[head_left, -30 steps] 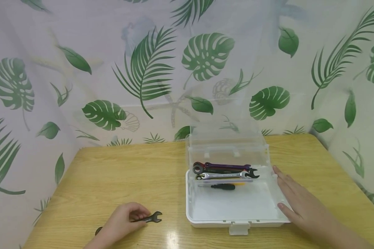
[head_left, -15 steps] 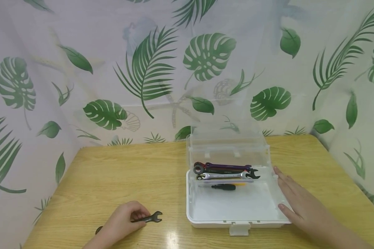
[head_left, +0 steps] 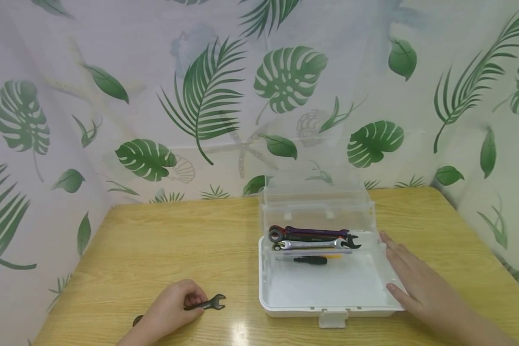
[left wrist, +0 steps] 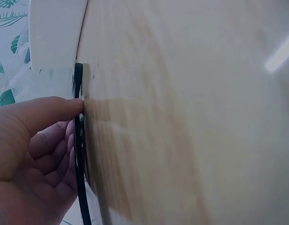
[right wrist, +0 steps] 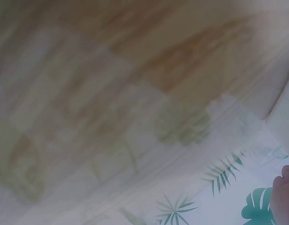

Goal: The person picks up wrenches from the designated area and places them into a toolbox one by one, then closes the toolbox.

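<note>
Low on the left of the head view, my left hand (head_left: 169, 307) holds a black wrench (head_left: 211, 303) by its middle, close over the table. The wrench's open-ended jaw points right toward the toolbox, and its other end shows behind the wrist. In the left wrist view, the thumb and curled fingers pinch the wrench (left wrist: 79, 154). My right hand (head_left: 424, 290) rests along the right side of a white toolbox (head_left: 328, 290), fingers extended. Only a bit of that hand (right wrist: 284, 194) shows at the edge of the right wrist view.
The toolbox's clear lid (head_left: 315, 180) stands raised. Its clear upper tray holds several wrenches, among them a purple wrench (head_left: 317, 231) and a silver wrench (head_left: 313, 244). Beneath, a black-handled screwdriver (head_left: 313, 260) lies on the box floor. A front latch (head_left: 332, 319) hangs down over the wooden table (head_left: 177, 240).
</note>
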The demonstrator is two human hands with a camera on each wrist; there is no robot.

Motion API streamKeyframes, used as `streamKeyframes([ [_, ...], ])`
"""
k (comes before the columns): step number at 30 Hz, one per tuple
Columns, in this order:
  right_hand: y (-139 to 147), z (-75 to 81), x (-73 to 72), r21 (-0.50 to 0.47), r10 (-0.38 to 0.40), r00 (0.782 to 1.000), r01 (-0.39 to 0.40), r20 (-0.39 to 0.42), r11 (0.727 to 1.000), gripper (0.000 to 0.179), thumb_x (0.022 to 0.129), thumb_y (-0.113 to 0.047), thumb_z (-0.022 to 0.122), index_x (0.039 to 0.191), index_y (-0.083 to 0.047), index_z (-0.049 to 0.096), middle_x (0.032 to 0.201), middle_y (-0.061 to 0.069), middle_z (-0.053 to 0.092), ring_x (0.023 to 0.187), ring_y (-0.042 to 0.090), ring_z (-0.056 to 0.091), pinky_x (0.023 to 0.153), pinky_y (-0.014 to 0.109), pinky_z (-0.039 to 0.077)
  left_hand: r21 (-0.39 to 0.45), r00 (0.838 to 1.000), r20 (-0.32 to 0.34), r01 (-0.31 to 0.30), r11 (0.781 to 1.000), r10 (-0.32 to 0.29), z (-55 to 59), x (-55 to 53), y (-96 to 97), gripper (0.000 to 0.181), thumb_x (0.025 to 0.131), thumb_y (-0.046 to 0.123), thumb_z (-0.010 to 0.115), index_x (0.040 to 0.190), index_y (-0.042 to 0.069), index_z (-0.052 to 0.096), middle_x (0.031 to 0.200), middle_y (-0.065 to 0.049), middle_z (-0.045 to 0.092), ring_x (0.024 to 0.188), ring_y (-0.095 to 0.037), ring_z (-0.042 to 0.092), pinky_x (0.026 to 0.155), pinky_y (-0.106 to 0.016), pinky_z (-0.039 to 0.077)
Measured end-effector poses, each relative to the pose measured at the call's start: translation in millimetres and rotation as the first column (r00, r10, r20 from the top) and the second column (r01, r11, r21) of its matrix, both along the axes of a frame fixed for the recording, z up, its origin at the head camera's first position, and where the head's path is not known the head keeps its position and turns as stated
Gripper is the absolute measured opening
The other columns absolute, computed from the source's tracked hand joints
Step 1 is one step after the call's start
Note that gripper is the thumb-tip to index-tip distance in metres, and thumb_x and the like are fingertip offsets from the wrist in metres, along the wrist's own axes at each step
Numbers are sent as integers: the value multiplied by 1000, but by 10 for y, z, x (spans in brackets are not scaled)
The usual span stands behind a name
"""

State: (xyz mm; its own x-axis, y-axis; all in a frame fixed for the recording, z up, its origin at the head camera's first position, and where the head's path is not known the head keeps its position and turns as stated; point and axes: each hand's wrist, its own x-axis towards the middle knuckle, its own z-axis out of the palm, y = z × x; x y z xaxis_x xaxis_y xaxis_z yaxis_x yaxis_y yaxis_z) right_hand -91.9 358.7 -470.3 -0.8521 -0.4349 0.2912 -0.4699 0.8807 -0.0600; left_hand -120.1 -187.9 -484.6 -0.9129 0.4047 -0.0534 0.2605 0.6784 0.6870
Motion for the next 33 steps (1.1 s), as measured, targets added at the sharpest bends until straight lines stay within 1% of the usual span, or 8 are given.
streamKeyframes([
  [3, 8, 2, 1, 2, 6, 1000, -6, -1, 1000, 78, 102, -31, 67, 164, 2, 33, 180, 4, 15, 159, -9, -9, 123, 6, -11, -36, 1000, -16, -14, 999, 14, 10, 13, 17, 20, 84, 2, 87, 90, 15, 74, 88, 6, 66, 77, 2, 54, 68, -19, 52],
  [7, 8, -18, -16, -14, 51, 997, -52, -51, 999, 78, 100, -26, 70, 161, 5, 35, 180, 5, 15, 158, -10, -12, 125, 7, -9, -86, 999, -39, -28, 996, 25, 36, 17, 39, 20, 84, 4, 87, 89, 18, 74, 87, 8, 65, 76, 1, 53, 67, -19, 50],
  [9, 4, -13, -16, -17, 55, 997, -56, -57, 998, 77, 99, -25, 70, 161, 7, 36, 180, 6, 16, 159, -9, -12, 126, 8, -8, -95, 999, -43, -24, 995, 20, 45, 12, 44, 19, 85, 4, 87, 89, 18, 74, 86, 8, 65, 76, 1, 53, 67, -19, 50],
  [12, -2, -1, -11, -6, 37, 998, -38, -42, 999, 77, 100, -27, 69, 161, 6, 35, 180, 5, 14, 157, -11, -14, 124, 7, -10, -85, 1000, -28, -12, 996, 10, 55, -6, 40, 17, 86, 5, 86, 90, 17, 74, 86, 8, 66, 76, 1, 53, 67, -19, 50],
  [17, -18, 16, 4, 11, 8, 1000, -8, -17, 1000, 77, 101, -31, 67, 161, 5, 35, 181, 3, 12, 155, -14, -16, 122, 5, -12, -39, 1000, 3, 19, 999, -19, 76, -39, 4, 14, 86, 6, 86, 91, 13, 76, 86, 7, 69, 75, 2, 55, 67, -18, 51],
  [22, -16, 7, 8, 5, 28, 999, -27, -35, 1000, 78, 101, -29, 68, 162, 5, 35, 180, 4, 14, 157, -12, -14, 124, 6, -11, 27, 998, 38, 56, 998, -57, 95, -50, -26, 12, 84, 5, 88, 89, 10, 78, 84, 5, 73, 73, 4, 57, 65, -18, 53],
  [28, -1, -15, -9, -21, 57, 996, -59, -64, 998, 81, 98, -25, 71, 163, 4, 32, 180, 5, 16, 160, -8, -10, 126, 8, -8, 19, 997, 35, 61, 998, -62, 114, -65, -27, 12, 82, 6, 89, 89, 10, 80, 85, 4, 77, 74, 5, 62, 67, -17, 55],
  [33, 2, -12, -14, -23, 61, 996, -63, -64, 998, 83, 99, -25, 70, 165, 2, 28, 180, 6, 14, 160, -7, -10, 126, 8, -9, 54, 996, 60, 68, 996, -71, 117, -110, -24, 10, 83, 3, 88, 89, 9, 82, 86, 1, 80, 76, 3, 66, 70, -17, 56],
])
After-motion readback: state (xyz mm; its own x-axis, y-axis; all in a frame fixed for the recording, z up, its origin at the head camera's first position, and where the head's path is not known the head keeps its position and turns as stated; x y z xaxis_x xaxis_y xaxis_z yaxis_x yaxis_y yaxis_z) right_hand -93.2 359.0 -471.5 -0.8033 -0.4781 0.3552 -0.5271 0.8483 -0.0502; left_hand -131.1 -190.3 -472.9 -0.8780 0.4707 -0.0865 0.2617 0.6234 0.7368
